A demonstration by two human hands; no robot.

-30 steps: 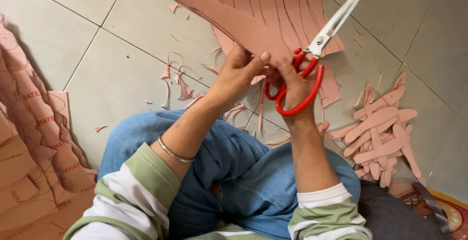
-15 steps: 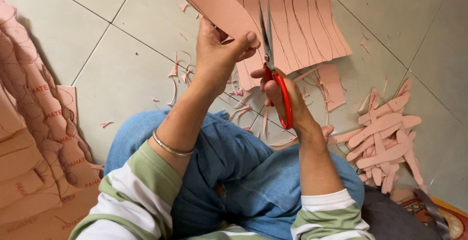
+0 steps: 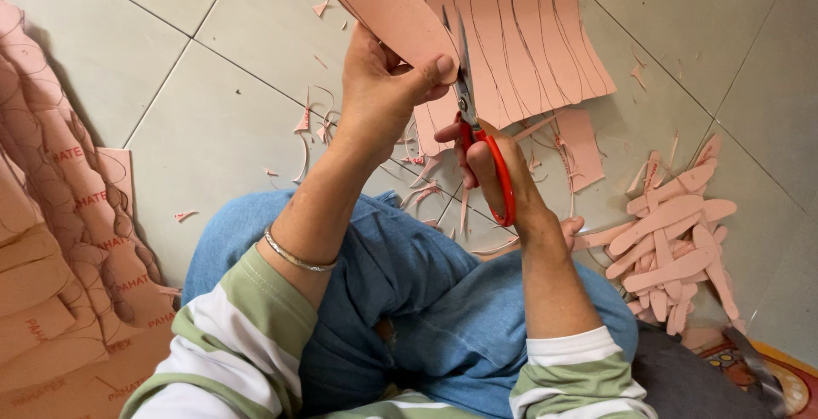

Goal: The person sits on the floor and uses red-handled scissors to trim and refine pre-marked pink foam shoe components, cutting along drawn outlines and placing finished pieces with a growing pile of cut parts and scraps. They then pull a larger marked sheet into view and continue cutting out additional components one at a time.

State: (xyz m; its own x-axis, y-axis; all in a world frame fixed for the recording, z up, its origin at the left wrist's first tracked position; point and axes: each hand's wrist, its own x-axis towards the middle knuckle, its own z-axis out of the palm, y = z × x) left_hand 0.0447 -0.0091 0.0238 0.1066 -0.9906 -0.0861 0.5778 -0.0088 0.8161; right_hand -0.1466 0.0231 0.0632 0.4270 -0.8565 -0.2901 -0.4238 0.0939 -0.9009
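Pink stacked sheets (image 3: 60, 240) at far left, red printed lettering; no packages, screens

The left hand (image 3: 383, 87) grips a pink foam strip (image 3: 383, 2); the right hand (image 3: 498, 176) holds red-handled scissors (image 3: 477, 129) against its edge.

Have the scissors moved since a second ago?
Yes. The red-handled scissors swung from slanting right to nearly upright, blades closed on the pink sheet, judged against the marked sheet on the floor.
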